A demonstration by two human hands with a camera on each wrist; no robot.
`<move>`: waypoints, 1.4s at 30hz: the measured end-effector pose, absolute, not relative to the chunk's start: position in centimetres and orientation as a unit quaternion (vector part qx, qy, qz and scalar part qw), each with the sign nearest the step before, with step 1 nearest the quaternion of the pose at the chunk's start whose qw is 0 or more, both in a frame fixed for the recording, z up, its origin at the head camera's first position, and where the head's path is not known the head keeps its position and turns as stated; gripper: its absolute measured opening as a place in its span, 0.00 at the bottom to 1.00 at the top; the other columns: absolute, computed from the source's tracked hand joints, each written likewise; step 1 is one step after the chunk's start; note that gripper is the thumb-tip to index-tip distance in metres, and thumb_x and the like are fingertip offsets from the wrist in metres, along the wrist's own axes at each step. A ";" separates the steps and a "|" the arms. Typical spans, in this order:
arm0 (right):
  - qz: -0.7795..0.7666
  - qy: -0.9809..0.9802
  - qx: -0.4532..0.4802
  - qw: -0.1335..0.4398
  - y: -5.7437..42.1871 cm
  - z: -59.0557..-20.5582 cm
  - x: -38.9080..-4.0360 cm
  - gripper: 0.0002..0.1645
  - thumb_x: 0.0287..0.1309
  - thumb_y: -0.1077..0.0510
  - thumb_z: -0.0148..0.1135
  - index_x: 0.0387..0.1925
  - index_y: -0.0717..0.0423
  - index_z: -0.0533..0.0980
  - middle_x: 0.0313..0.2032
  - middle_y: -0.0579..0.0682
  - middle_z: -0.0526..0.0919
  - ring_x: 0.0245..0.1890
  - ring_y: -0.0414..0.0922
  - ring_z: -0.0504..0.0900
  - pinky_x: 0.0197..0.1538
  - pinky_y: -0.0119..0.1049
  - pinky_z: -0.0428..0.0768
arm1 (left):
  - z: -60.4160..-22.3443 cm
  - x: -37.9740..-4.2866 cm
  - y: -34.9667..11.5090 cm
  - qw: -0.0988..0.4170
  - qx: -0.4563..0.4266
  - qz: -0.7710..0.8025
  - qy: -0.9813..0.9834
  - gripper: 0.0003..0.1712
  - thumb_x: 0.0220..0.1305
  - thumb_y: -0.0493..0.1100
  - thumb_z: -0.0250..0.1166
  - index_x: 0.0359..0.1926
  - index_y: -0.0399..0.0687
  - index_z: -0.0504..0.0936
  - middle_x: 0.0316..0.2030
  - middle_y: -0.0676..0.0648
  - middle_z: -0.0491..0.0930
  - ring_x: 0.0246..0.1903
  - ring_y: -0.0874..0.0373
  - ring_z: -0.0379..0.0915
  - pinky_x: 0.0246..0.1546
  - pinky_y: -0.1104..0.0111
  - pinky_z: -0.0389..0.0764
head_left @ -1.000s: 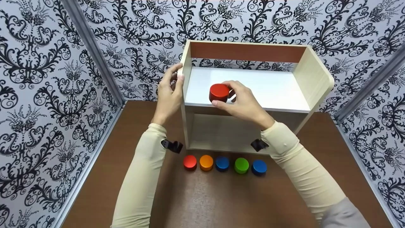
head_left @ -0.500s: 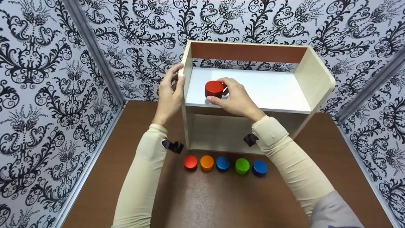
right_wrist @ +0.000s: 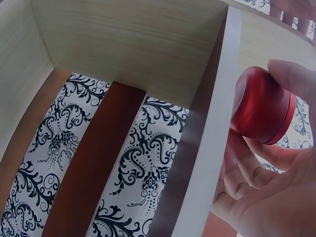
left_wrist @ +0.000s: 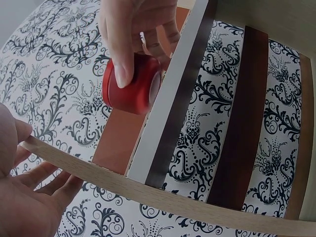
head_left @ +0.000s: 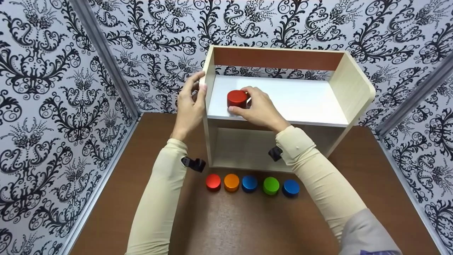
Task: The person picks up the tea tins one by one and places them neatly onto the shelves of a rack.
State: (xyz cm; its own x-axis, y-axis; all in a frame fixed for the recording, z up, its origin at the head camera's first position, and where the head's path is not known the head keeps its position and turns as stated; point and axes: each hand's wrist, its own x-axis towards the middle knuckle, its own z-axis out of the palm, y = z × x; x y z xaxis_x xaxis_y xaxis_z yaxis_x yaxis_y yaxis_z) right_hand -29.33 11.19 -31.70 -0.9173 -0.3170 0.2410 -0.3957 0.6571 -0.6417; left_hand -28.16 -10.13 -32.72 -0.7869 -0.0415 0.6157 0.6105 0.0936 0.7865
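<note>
My right hand (head_left: 260,108) holds a small round red tin (head_left: 236,98) between thumb and fingers, at the left part of the white upper shelf board (head_left: 286,99). In the right wrist view the tin (right_wrist: 261,106) shows its lid seam, and its base is right at the board's front edge. My left hand (head_left: 191,101) grips the front edge of the left side panel of the small wooden shelf unit (head_left: 208,67). The left wrist view shows the thumb on one side of that panel (left_wrist: 123,190) and the fingers behind it.
On the brown table (head_left: 226,226), in front of the unit, stands a row of tins: red (head_left: 213,182), orange (head_left: 231,182), blue (head_left: 249,183), green (head_left: 271,185) and another blue one (head_left: 291,187). Patterned walls (head_left: 148,28) close in the back and sides.
My right hand has moved the red tin a little to the left and back over the upper board. My left hand has stayed on the side panel.
</note>
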 end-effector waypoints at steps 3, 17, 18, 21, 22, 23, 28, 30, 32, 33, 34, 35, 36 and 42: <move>0.363 -0.910 0.195 0.052 11.0 -31.8 -29.4 0.40 0.56 0.45 0.74 0.64 0.61 0.71 0.52 0.56 0.78 0.47 0.50 0.76 0.50 0.41 0.79 | -32.7 -28.1 -10.1 0.255 -0.204 -0.644 -0.692 0.22 0.76 0.32 0.53 0.67 0.31 0.70 0.58 0.29 0.73 0.54 0.35 0.74 0.56 0.48 0.81; 0.347 -0.918 0.184 0.054 10.5 -32.3 -29.6 0.40 0.56 0.43 0.73 0.63 0.59 0.72 0.52 0.56 0.77 0.51 0.51 0.73 0.54 0.44 0.75 | -32.6 -28.1 -10.1 0.248 -0.203 -0.645 -0.693 0.22 0.76 0.32 0.53 0.67 0.32 0.70 0.59 0.29 0.73 0.55 0.35 0.74 0.57 0.48 0.80; 0.346 -0.918 0.184 0.053 10.5 -32.3 -29.7 0.40 0.56 0.43 0.73 0.64 0.59 0.72 0.52 0.56 0.77 0.51 0.51 0.73 0.54 0.44 0.75 | -32.7 -28.1 -10.1 0.251 -0.205 -0.644 -0.693 0.22 0.76 0.32 0.53 0.67 0.32 0.70 0.59 0.29 0.72 0.55 0.35 0.73 0.57 0.47 0.80; 0.343 -0.920 0.181 0.053 10.4 -32.4 -29.7 0.40 0.56 0.43 0.73 0.64 0.60 0.71 0.53 0.56 0.77 0.52 0.51 0.73 0.55 0.45 0.75 | -32.6 -28.0 -10.1 0.253 -0.204 -0.641 -0.696 0.22 0.76 0.33 0.53 0.67 0.32 0.70 0.60 0.30 0.73 0.55 0.35 0.74 0.57 0.48 0.80; 0.341 -0.921 0.181 0.053 10.4 -32.4 -29.8 0.40 0.56 0.43 0.73 0.64 0.60 0.71 0.53 0.56 0.77 0.52 0.51 0.73 0.56 0.45 0.75 | -32.6 -28.0 -10.1 0.251 -0.202 -0.641 -0.696 0.22 0.76 0.33 0.53 0.67 0.32 0.70 0.60 0.30 0.73 0.55 0.36 0.74 0.57 0.49 0.80; 0.339 -0.922 0.180 0.053 10.4 -32.4 -29.8 0.41 0.57 0.43 0.73 0.64 0.60 0.71 0.53 0.56 0.77 0.53 0.51 0.72 0.56 0.45 0.75 | -32.6 -28.0 -10.1 0.250 -0.201 -0.641 -0.697 0.22 0.76 0.33 0.53 0.68 0.32 0.70 0.60 0.31 0.73 0.55 0.36 0.74 0.57 0.50 0.81; 0.330 -0.924 0.184 0.055 10.3 -32.5 -29.8 0.42 0.57 0.43 0.72 0.66 0.60 0.69 0.54 0.57 0.76 0.54 0.52 0.72 0.58 0.46 0.75 | -32.6 -28.0 -10.2 0.248 -0.198 -0.640 -0.700 0.22 0.76 0.33 0.53 0.67 0.33 0.70 0.60 0.32 0.73 0.55 0.38 0.74 0.58 0.52 0.81; 0.328 -0.924 0.187 0.056 10.4 -32.4 -29.7 0.43 0.57 0.43 0.72 0.67 0.61 0.68 0.53 0.57 0.76 0.52 0.52 0.72 0.56 0.46 0.75 | -32.6 -28.0 -10.2 0.250 -0.199 -0.638 -0.700 0.22 0.76 0.33 0.53 0.67 0.33 0.70 0.60 0.31 0.73 0.55 0.37 0.74 0.57 0.51 0.81; 0.328 -0.924 0.190 0.059 10.5 -32.3 -29.5 0.45 0.57 0.42 0.72 0.68 0.61 0.68 0.53 0.58 0.76 0.51 0.52 0.73 0.55 0.46 0.75 | -32.6 -28.0 -10.2 0.253 -0.198 -0.636 -0.702 0.22 0.76 0.33 0.53 0.67 0.34 0.70 0.60 0.31 0.73 0.55 0.36 0.74 0.56 0.50 0.81; 0.329 -0.923 0.191 0.061 10.5 -32.2 -29.5 0.46 0.57 0.42 0.73 0.68 0.61 0.67 0.52 0.58 0.76 0.50 0.52 0.73 0.54 0.46 0.74 | -32.6 -28.0 -10.2 0.254 -0.197 -0.635 -0.702 0.22 0.76 0.33 0.53 0.67 0.34 0.71 0.60 0.31 0.73 0.55 0.37 0.74 0.56 0.50 0.81; 0.332 -0.922 0.192 0.063 10.6 -32.2 -29.4 0.46 0.57 0.42 0.73 0.68 0.61 0.67 0.52 0.58 0.76 0.49 0.52 0.74 0.53 0.46 0.75 | -32.6 -28.0 -10.2 0.254 -0.198 -0.636 -0.702 0.22 0.76 0.34 0.53 0.67 0.34 0.71 0.60 0.32 0.73 0.54 0.37 0.74 0.56 0.49 0.81; 0.336 -0.920 0.193 0.066 10.8 -32.1 -29.3 0.46 0.56 0.43 0.73 0.68 0.61 0.67 0.51 0.58 0.76 0.48 0.52 0.75 0.52 0.46 0.75 | -32.6 -28.0 -10.2 0.255 -0.198 -0.636 -0.701 0.21 0.76 0.33 0.53 0.67 0.34 0.71 0.60 0.32 0.73 0.54 0.37 0.74 0.56 0.49 0.81; 0.340 -0.917 0.195 0.068 10.9 -32.1 -29.3 0.46 0.56 0.43 0.74 0.68 0.61 0.67 0.51 0.58 0.76 0.48 0.52 0.75 0.52 0.46 0.76 | -32.6 -28.0 -10.2 0.254 -0.198 -0.637 -0.700 0.21 0.76 0.33 0.53 0.67 0.33 0.71 0.59 0.32 0.74 0.54 0.37 0.74 0.56 0.49 0.81; 0.372 -0.904 0.197 0.072 11.8 -31.8 -28.6 0.49 0.55 0.43 0.76 0.70 0.61 0.65 0.54 0.59 0.76 0.51 0.53 0.77 0.55 0.46 0.78 | -32.6 -28.1 -10.2 0.252 -0.197 -0.639 -0.700 0.22 0.76 0.33 0.53 0.67 0.33 0.70 0.59 0.33 0.74 0.55 0.37 0.74 0.58 0.50 0.80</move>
